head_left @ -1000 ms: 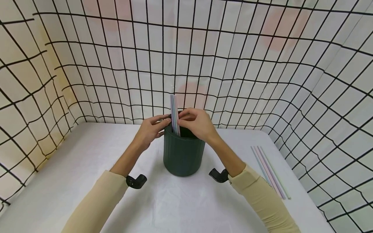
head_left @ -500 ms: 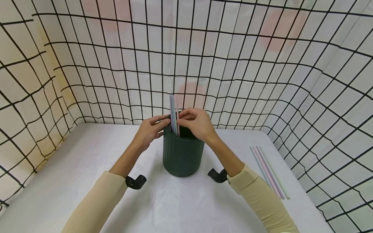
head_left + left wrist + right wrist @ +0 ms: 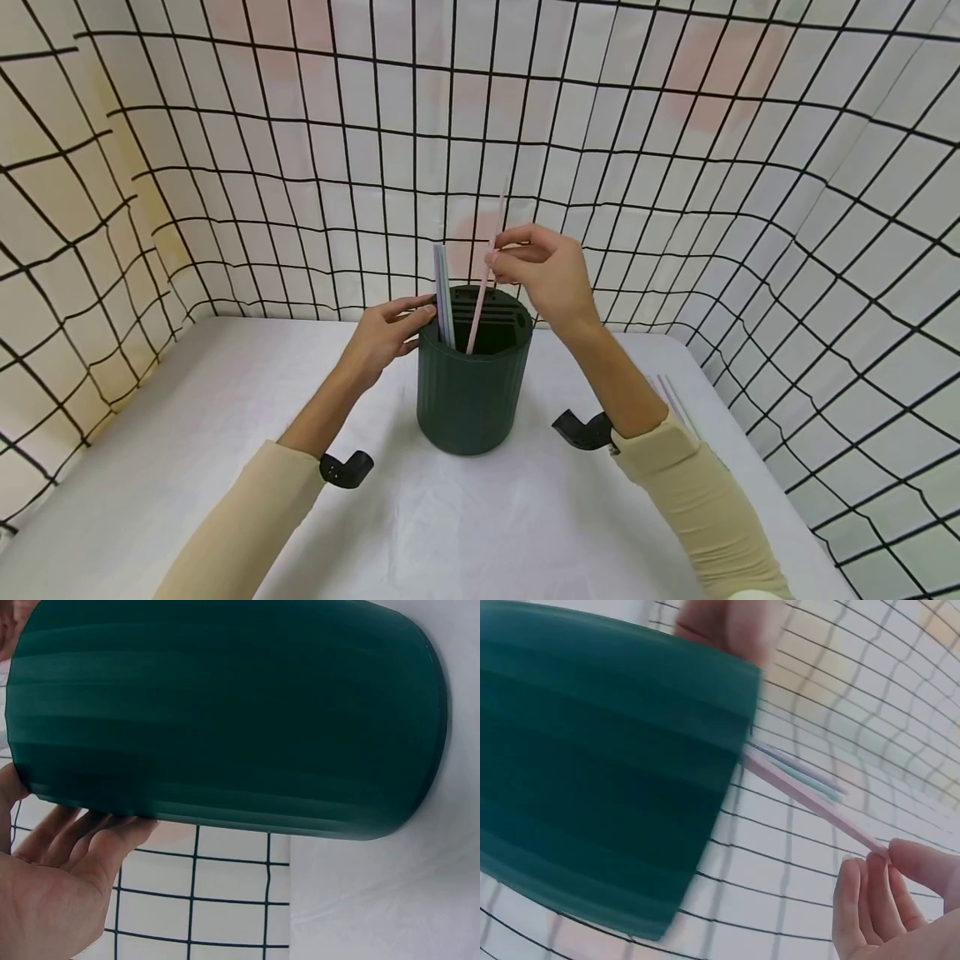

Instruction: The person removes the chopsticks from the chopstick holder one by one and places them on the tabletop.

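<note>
A dark green ribbed pen holder [image 3: 468, 408] stands upright on the white table, with slotted dividers at its back. My left hand [image 3: 378, 342] grips its left rim, thumb at the top edge and fingers along the outside wall. Bluish and purple straws [image 3: 443, 292] lean inside the left part, beside that thumb. My right hand [image 3: 555, 275] pinches a pale pink straw [image 3: 480, 300] between thumb and fingertips, above the holder's right side. The straw's lower end is inside the holder and it tilts to the right. In the right wrist view the pink straw [image 3: 817, 806] is pinched near the fingertips.
More pastel straws [image 3: 675, 404] lie on the table at the right, partly hidden by my right forearm. A black wire grid [image 3: 360, 167] encloses the table at the back and sides. Black wrist cameras [image 3: 347, 469] sit at both sleeves.
My right hand has moved up and to the right, drawing the pink straw away from the other straws and partly upward. The left hand keeps its place on the rim.
</note>
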{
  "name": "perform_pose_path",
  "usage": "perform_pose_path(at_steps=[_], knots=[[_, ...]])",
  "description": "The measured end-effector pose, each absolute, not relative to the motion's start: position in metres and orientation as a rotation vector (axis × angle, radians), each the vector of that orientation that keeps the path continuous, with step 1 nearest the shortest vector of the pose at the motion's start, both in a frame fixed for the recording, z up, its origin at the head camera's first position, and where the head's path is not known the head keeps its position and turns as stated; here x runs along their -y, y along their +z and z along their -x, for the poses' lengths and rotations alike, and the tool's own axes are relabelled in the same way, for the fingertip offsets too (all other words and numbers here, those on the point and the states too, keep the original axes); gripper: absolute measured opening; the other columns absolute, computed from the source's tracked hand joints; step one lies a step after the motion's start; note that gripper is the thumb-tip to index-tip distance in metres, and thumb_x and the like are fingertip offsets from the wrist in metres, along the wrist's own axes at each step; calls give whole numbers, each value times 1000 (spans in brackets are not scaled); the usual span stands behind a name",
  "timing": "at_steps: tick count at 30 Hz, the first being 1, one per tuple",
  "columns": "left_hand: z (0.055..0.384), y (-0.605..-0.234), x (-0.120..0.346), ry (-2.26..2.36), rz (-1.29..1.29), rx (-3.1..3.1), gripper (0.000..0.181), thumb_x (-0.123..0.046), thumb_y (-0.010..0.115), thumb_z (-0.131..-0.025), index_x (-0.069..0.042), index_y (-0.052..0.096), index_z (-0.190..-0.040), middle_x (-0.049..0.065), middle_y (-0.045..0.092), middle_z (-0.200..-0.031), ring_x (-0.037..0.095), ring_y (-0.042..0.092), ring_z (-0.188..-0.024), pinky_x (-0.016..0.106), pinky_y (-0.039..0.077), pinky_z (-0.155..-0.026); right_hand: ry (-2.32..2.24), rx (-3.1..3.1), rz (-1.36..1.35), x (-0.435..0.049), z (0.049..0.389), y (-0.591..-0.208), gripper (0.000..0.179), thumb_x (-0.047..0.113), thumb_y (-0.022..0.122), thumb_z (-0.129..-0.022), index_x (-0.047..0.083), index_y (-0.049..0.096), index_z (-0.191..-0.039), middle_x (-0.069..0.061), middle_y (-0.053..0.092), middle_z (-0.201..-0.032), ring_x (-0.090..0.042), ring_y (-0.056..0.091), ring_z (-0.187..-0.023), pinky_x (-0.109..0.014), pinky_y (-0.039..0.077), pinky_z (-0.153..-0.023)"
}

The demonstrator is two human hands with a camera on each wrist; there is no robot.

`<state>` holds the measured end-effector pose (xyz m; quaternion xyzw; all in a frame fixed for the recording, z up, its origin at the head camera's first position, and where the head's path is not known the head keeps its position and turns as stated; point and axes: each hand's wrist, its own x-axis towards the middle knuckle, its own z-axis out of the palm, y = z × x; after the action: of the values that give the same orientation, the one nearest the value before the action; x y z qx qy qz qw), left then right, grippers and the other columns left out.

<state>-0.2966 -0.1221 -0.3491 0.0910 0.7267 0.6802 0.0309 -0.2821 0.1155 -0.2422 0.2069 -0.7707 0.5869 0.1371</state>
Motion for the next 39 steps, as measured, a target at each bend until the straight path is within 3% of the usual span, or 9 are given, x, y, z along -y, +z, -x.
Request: perform_pose_path(at_steps=[10, 17, 32, 39], knots=[[296, -346, 122, 2095, -271, -2233, 47, -34, 68, -99, -16, 61, -142, 12, 63, -138, 26, 64, -126, 41, 54, -105, 1903, 1945, -544, -148, 268, -183, 24, 8, 78, -89, -1, 69, -109, -13, 75, -94, -26, 72, -83, -34, 65, -81], [296, -346, 123, 2098, -272, -2237, 47, -34, 68, -99, -15, 61, -141, 11, 64, -137, 25, 64, -125, 41, 55, -104, 2039, 1883, -405, -181, 265, -174, 32, 6, 82, -85, -5, 69, -112, -14, 74, -96, -28, 72, -80, -38, 65, -76], [295, -347, 124, 2089, -275, -2236, 49, -34, 69, -98, -15, 61, -142, 12, 65, -137, 26, 64, -125, 41, 55, -104, 1942, 2135, -50, -256, 278, -243, 29, 14, 76, -92, 0, 67, -116, -1, 72, -95, -16, 75, -76, -29, 65, -72], [296, -348, 122, 2101, -289, -2221, 49, -34, 69, -98, -14, 61, -142, 11, 64, -137, 26, 64, -125, 40, 55, -104, 1965, 2211, 23, -298, 285, -291, 27, 9, 75, -92, 0, 66, -117, 3, 75, -89, -12, 74, -76, -29, 65, -72]])
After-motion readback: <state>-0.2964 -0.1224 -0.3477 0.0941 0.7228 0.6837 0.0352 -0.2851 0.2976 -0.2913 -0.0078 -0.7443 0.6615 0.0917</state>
